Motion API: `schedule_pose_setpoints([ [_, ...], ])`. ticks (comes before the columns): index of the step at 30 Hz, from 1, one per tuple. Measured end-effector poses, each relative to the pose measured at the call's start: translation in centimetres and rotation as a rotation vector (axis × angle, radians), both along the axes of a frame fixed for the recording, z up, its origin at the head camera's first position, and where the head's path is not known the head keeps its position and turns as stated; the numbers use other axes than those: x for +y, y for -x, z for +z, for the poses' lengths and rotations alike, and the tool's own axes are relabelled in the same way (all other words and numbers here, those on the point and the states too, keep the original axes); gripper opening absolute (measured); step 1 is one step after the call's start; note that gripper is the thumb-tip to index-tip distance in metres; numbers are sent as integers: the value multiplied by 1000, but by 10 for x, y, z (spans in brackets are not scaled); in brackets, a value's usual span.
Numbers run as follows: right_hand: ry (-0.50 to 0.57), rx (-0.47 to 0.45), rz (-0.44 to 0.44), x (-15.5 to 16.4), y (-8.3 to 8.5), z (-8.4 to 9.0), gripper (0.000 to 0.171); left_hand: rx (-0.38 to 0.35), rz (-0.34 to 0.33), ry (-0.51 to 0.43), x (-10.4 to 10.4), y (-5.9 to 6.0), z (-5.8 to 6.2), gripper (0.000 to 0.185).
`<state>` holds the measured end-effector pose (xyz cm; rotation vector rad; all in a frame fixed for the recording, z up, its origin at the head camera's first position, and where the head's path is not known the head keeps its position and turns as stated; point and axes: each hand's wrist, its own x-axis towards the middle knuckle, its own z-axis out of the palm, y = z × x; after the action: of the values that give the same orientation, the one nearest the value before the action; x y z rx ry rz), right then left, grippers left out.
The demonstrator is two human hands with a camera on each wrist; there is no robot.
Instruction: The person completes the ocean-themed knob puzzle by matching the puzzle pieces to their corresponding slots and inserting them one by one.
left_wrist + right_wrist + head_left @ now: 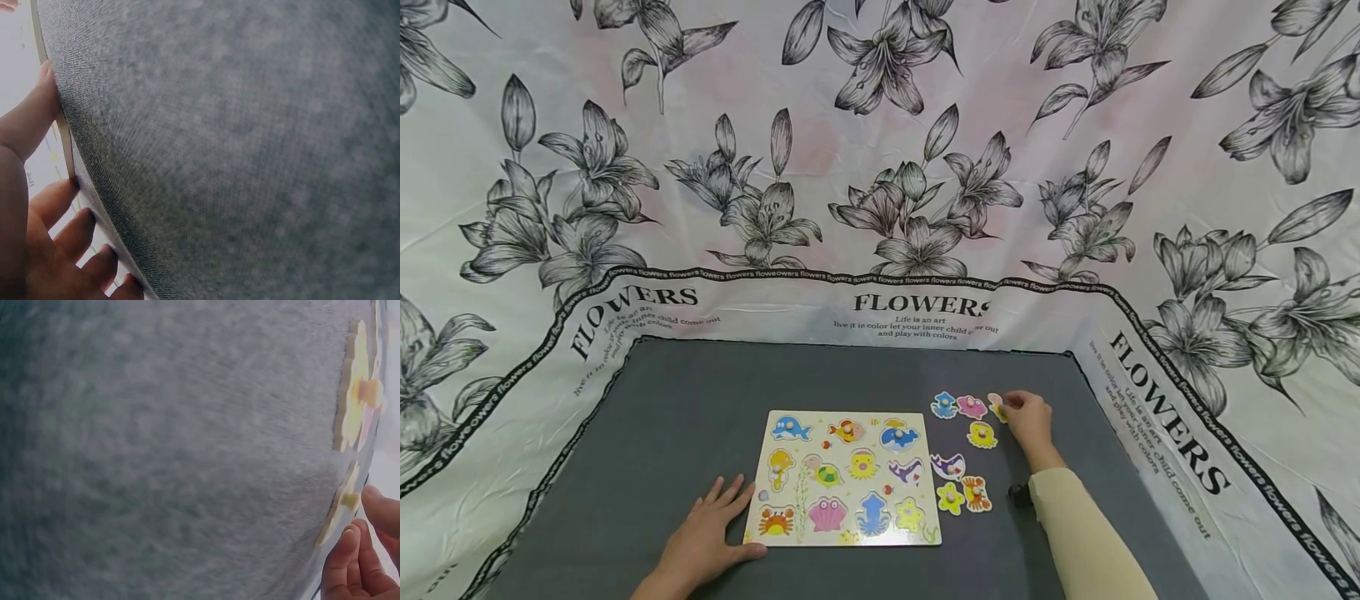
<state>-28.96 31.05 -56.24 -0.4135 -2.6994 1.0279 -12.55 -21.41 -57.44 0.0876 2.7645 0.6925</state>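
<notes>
Puzzle piece (997,407) lies left of the nearer right hand (1028,419); fingertips (350,531) slightly parted at knob (350,500); hold cannot be told.

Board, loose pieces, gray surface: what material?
Board: probably wood or fiberboard, smooth printed face; tan bare edge in left wrist view.
Pieces: likely similar; thick pale edges, printed faces. Knobs: wood or plastic, can't tell.
Gray surface: looks like matte fabric; wrist views show fine weave.
</notes>
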Motion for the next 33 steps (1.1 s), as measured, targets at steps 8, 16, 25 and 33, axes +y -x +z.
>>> schedule_pose_setpoints([
  [8, -11, -15, 7, 3, 0, -10, 26, -3, -9, -13, -1, -1, 1, 113],
  [16, -27, -4, 3, 3, 4, -12, 19, 19, -20, -12, -1, -1, 1, 113],
  [25, -24, 24, -6, 2, 1, -2, 20, 4, -10, -27, 0, -2, 3, 113],
  [33, -20, 36, -16, -7, 0, 11, 21, 0, -12, -31, -1, -3, 4, 113],
])
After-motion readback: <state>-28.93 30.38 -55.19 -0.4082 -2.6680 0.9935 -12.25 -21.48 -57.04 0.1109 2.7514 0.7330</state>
